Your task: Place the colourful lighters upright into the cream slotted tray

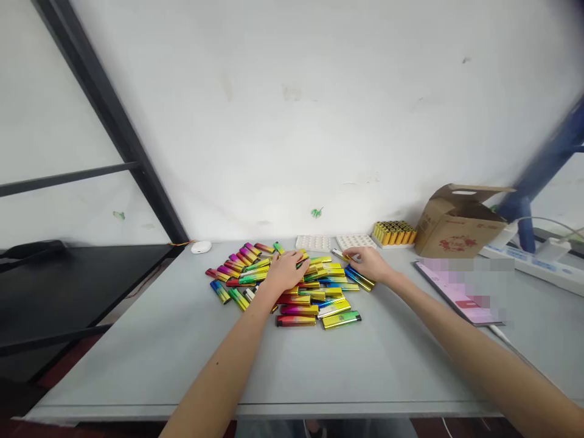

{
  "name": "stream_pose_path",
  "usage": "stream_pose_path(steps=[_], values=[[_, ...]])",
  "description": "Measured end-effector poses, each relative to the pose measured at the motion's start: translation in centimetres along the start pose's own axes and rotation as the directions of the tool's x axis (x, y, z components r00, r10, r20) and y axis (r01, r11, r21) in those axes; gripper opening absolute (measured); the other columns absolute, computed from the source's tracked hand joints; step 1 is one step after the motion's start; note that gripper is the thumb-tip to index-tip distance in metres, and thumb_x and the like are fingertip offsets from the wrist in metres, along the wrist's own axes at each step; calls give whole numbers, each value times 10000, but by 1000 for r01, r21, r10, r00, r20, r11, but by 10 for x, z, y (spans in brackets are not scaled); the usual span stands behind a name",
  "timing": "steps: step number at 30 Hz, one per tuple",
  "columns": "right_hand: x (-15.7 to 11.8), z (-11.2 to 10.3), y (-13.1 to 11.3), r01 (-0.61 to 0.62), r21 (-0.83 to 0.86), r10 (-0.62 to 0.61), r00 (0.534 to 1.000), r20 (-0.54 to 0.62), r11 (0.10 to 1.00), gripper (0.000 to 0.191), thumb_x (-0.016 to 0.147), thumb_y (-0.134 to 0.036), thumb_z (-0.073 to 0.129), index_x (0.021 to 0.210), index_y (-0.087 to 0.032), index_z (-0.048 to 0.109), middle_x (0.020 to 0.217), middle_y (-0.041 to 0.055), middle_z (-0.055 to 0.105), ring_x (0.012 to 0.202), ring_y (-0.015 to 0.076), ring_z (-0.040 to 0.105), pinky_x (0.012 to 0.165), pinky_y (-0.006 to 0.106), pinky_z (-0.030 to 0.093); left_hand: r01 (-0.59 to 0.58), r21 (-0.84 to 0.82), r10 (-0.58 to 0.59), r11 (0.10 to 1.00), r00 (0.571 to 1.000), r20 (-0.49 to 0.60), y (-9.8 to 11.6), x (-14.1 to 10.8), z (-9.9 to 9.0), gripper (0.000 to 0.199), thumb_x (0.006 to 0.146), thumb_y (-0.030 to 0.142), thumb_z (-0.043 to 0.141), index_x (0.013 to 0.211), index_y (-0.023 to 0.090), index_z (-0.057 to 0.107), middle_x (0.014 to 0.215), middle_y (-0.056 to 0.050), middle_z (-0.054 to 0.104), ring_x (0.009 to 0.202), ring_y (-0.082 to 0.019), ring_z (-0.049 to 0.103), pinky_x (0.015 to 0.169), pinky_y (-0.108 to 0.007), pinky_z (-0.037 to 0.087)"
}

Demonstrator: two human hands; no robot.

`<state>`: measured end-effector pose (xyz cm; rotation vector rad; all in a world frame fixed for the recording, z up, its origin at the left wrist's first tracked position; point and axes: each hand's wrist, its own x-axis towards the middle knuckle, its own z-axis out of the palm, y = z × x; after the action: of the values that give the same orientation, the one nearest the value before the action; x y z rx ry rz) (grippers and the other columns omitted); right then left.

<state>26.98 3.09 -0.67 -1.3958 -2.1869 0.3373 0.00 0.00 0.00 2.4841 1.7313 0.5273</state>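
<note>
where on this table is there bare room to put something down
The widest bare patches of the table are front left, between its left edge and the left forearm, and front middle, between the forearms, below the lighters. It is crowded under both hands and at the back right, with white trays, cardboard box and power strip.

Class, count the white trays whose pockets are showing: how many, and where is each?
2. The first tray lies by the wall; the second tray is just right of it, partly behind the right hand. Others may be hidden.
</note>
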Motion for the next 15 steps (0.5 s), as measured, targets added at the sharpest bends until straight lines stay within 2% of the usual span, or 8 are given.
stream_pose_path(steps=[4,7,10,12,15], values=[[-9,-1,10,-11,92,12,1000,-9,996,351,718,-112,549,1002,-210,730,1035,46,740,930,230,672,843,350,524,15,-10,-15,1000,1000,14,-2,1,2,528,956,551,240,1223,262,594,1358,-55,570,1252,-266,490,1121,-505,250],[-11,-1,15,-30,131,30,1000,4,991,311,748,-134,533,988,-190,722,1021,58,738,921,220,672,839,350,530,14,-9,-14,1000,1000,15,-2,2,3,527,957,550,240,1213,263,600,1353,-55,576,1242,-262,499,1117,-502,258],[-3,1,9,-47,95,53,996,-66,994,303,809,-188,506,1043,-173,699,1120,88,709,1036,243,645,906,387,508,11,-10,-11,1000,1000,8,-3,1,4,527,958,556,235,1202,271,606,1347,-50,581,1237,-262,504,1114,-497,264],[7,5,-3,2,41,2,996,-94,999,333,854,-235,486,1127,-178,669,1224,99,664,1149,259,594,978,411,467,3,-15,-3,1000,1000,2,-3,1,4,528,960,554,231,1199,271,607,1350,-48,579,1245,-263,498,1116,-499,259],[23,14,-27,146,-38,-146,989,4,989,425,941,-352,393,1266,-164,592,1324,119,602,1236,262,540,1064,410,388,-2,-16,2,1000,1000,-5,-3,1,3,518,964,544,231,1197,275,607,1337,-44,588,1253,-250,496,1124,-480,256]])
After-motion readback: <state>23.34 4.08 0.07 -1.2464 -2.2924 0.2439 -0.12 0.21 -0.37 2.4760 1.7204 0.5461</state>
